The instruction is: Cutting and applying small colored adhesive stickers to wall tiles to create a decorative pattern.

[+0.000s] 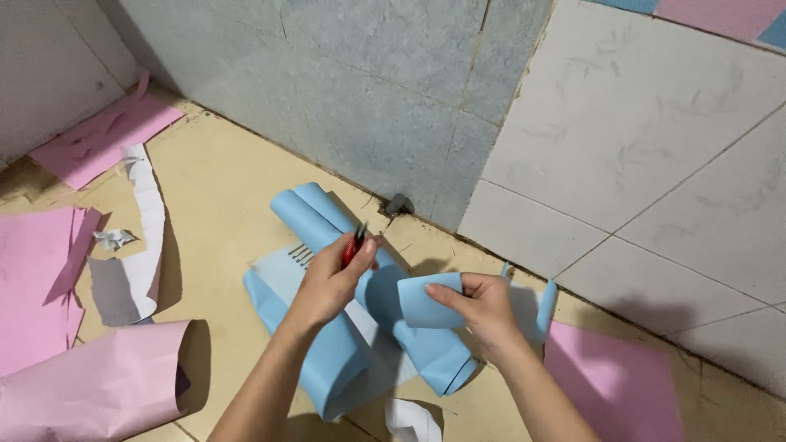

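Fingers (354, 260) of left hand (327, 282) clamped on red-handled scissors (354, 243) | right hand (483, 304) fingers pinch small blue paper piece (426, 301) above blue rolls (360, 327) on floor (221, 205) | step: likely between cuts | next: blades must meet the piece's edge squarely

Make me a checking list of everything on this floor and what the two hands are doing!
Surface: tan floor, by a tiled wall.
Job's things: small blue paper piece; red-handled cutter; curled blue sheets underneath.
Clutter: pink roll, pink sheets, white backing strip.
Grippers: left hand grips the cutter; right hand fingers pinch the blue piece.
Cables: nothing seen.
Surroundings: small grey thing at the wall's foot.
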